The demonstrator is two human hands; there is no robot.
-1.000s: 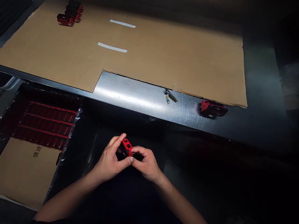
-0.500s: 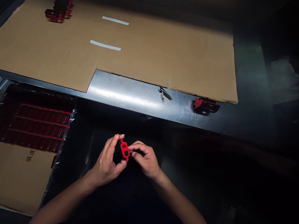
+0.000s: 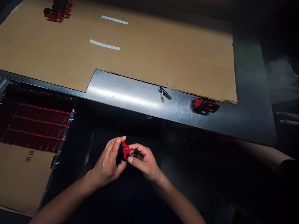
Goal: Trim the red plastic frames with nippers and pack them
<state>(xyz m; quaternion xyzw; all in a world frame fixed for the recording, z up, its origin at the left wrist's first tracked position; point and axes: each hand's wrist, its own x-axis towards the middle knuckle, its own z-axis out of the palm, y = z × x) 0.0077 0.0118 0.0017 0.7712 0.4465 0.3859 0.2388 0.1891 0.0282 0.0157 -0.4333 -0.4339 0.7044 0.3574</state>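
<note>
A small red and black plastic part (image 3: pixel 126 151) with a round hole and a square opening in its red face is held up in front of my body. My left hand (image 3: pixel 107 160) grips it between the fingers at the top and the thumb at the bottom. From the other side, my right hand (image 3: pixel 146 161) is closed on it, the thumb at its lower corner and the fingers against its right edge. Its back, dark side is mostly hidden by the left fingers.
Ahead is a metal table (image 3: pixel 116 88) partly covered by cardboard (image 3: pixel 163 56). Near its edge lie small metal pieces (image 3: pixel 164 94) and red-black parts (image 3: pixel 205 105); more parts (image 3: pixel 53 14) stand far left. A box (image 3: pixel 28 180) holds rows of red parts. Another person's arm (image 3: pixel 261 152) shows at right.
My right thumb and fingers have come onto the red and black part, which has turned slightly in my hands. Another person's arm and fingers have come into view at the right.
</note>
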